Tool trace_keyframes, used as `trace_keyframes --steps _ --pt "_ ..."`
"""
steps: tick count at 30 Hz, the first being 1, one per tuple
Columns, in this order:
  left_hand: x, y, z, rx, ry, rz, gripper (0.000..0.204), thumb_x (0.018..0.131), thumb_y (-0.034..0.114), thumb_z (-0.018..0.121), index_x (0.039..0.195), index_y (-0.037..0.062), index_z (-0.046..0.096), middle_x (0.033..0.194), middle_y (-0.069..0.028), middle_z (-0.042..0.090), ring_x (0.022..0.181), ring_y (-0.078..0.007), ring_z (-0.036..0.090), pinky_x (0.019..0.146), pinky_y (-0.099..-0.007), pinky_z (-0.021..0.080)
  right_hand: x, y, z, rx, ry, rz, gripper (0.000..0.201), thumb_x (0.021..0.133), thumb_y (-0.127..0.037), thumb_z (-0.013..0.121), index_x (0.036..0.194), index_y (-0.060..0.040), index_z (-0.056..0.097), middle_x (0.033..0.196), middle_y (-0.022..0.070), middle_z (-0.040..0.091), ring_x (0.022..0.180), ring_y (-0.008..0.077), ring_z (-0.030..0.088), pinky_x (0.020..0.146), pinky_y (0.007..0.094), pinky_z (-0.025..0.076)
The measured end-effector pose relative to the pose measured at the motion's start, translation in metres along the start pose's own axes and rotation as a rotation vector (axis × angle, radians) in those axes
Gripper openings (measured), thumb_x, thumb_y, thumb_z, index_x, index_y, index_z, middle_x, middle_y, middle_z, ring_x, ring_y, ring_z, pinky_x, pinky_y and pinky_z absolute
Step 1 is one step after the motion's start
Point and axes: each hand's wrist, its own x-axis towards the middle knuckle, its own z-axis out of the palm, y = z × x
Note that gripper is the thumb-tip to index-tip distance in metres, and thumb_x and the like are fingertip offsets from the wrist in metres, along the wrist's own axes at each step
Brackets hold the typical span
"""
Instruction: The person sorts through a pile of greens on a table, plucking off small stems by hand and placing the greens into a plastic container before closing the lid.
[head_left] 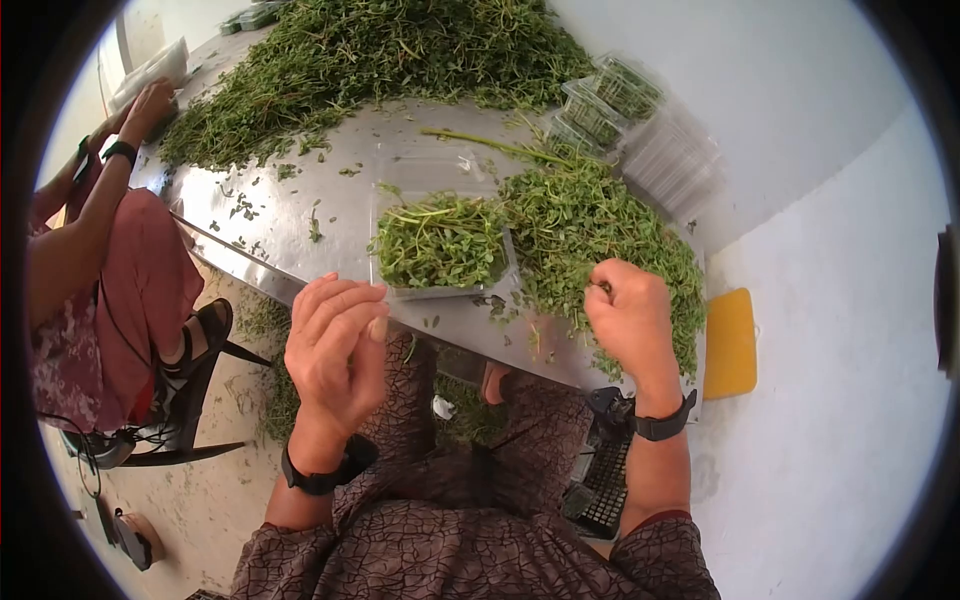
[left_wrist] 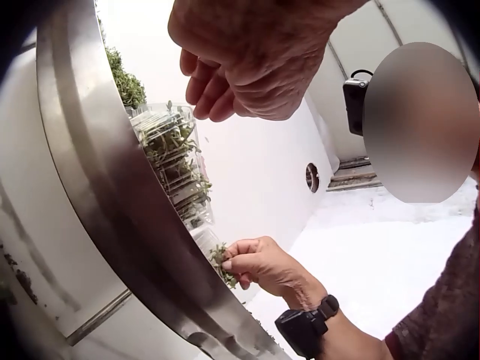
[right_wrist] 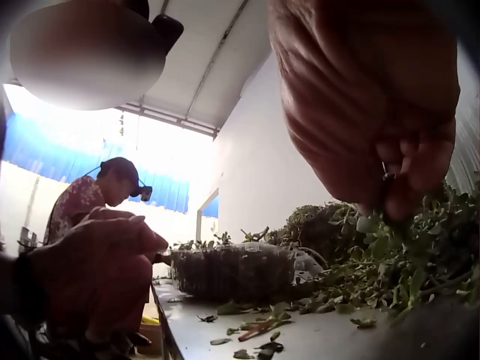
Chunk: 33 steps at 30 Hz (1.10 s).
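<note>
An open clear plastic box (head_left: 440, 245) filled with green leafy stems stands near the table's front edge, its lid folded back. My left hand (head_left: 335, 350) hovers just in front of the box's left corner, fingers loosely bent, holding nothing visible. To the right, my right hand (head_left: 630, 315) is over a pile of greens (head_left: 600, 220), thumb and fingers pinching a small sprig. The left wrist view shows the right hand (left_wrist: 266, 266) with the sprig (left_wrist: 222, 264) at its fingertips. In the right wrist view the right hand (right_wrist: 375, 97) reaches down at the leaves.
A large heap of greens (head_left: 400, 50) covers the table's back. Filled boxes (head_left: 610, 100) and stacked empty ones (head_left: 670, 160) stand at the back right by the wall. A yellow board (head_left: 732, 343) is right of the table. Another person (head_left: 120, 260) sits at left. Loose leaves dot the metal tabletop (head_left: 350, 190).
</note>
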Motion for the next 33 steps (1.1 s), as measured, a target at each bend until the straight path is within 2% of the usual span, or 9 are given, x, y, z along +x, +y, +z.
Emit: trace_keyframes --steps 2,4,7,9,13,20,23,27,33 --pt "0.000 -0.005 0.004 -0.014 0.028 -0.033 0.010 0.083 -0.003 0.061 0.091 -0.0004 0.065 0.098 -0.0132 0.070 0.098 -0.0312 0.066 0.096 -0.0448 0.048 0.001 -0.003 -0.007 0.103 0.013 0.086 0.001 0.074 0.001 0.061 0.075 0.0003 0.060 0.062 0.0114 0.058 0.053 0.0251 0.057 0.051 0.0389 0.043" --pt "0.001 -0.009 0.007 -0.029 0.057 -0.067 0.015 0.080 -0.005 0.062 0.093 -0.0003 0.065 0.100 -0.0135 0.070 0.097 -0.0316 0.065 0.094 -0.0428 0.049 0.001 -0.005 -0.011 0.414 -0.074 0.380 0.007 0.084 0.001 0.062 0.078 0.0013 0.058 0.063 -0.0019 0.051 0.054 0.0026 0.046 0.048 0.0225 0.037" --pt "0.001 -0.013 0.009 -0.078 0.109 -0.113 0.021 0.082 -0.006 0.059 0.101 -0.0007 0.066 0.109 -0.0160 0.068 0.104 -0.0327 0.065 0.093 -0.0400 0.049 0.001 -0.002 -0.011 0.546 -0.075 0.434 0.006 0.085 0.001 0.063 0.081 0.0026 0.059 0.065 -0.0027 0.053 0.056 0.0013 0.046 0.047 0.0242 0.038" --pt "0.001 -0.016 0.010 -0.167 0.087 -0.209 0.022 0.093 0.005 0.053 0.111 -0.0011 0.065 0.121 -0.0173 0.064 0.112 -0.0295 0.062 0.098 -0.0396 0.046 0.003 -0.006 -0.013 0.603 -0.071 0.453 0.006 0.085 0.000 0.063 0.082 0.0029 0.059 0.067 -0.0021 0.055 0.057 0.0022 0.048 0.048 0.0230 0.039" --pt "0.000 -0.019 0.014 -0.237 0.039 -0.238 0.024 0.094 0.009 0.052 0.112 -0.0023 0.064 0.127 -0.0192 0.060 0.112 -0.0292 0.062 0.096 -0.0377 0.047 0.011 -0.021 -0.023 0.733 -0.084 0.510 0.004 0.085 0.000 0.064 0.086 0.0027 0.060 0.071 0.0006 0.059 0.057 0.0050 0.054 0.049 0.0203 0.043" --pt "-0.005 -0.005 0.011 -0.287 -0.006 -0.254 0.022 0.092 0.012 0.055 0.106 -0.0029 0.066 0.116 -0.0200 0.063 0.105 -0.0311 0.064 0.090 -0.0380 0.050 0.024 -0.041 -0.026 0.810 -0.110 0.462 0.004 0.085 0.002 0.063 0.089 0.0030 0.062 0.072 0.0024 0.061 0.059 0.0059 0.056 0.051 0.0204 0.045" --pt "-0.006 -0.004 0.010 -0.316 -0.022 -0.163 0.023 0.090 0.012 0.058 0.104 -0.0048 0.065 0.109 -0.0213 0.064 0.095 -0.0311 0.066 0.083 -0.0368 0.053 0.032 -0.059 -0.025 0.834 -0.109 0.415 0.006 0.085 0.001 0.063 0.091 0.0035 0.063 0.074 0.0030 0.063 0.061 0.0059 0.057 0.052 0.0202 0.045" --pt "-0.008 0.003 0.012 -0.384 -0.051 -0.095 0.025 0.088 0.012 0.060 0.104 -0.0067 0.064 0.106 -0.0231 0.064 0.089 -0.0311 0.066 0.075 -0.0350 0.055 0.047 -0.086 -0.021 0.921 -0.122 0.363 0.008 0.087 0.000 0.063 0.095 0.0040 0.063 0.079 0.0044 0.066 0.064 0.0063 0.060 0.054 0.0197 0.047" --pt "-0.012 0.011 0.015 -0.454 -0.130 -0.049 0.026 0.086 0.010 0.063 0.106 -0.0058 0.064 0.108 -0.0213 0.065 0.090 -0.0325 0.066 0.076 -0.0367 0.055 0.062 -0.115 0.009 0.926 -0.263 0.351 0.012 0.089 0.000 0.065 0.099 0.0049 0.062 0.083 0.0053 0.067 0.067 0.0067 0.061 0.056 0.0204 0.048"
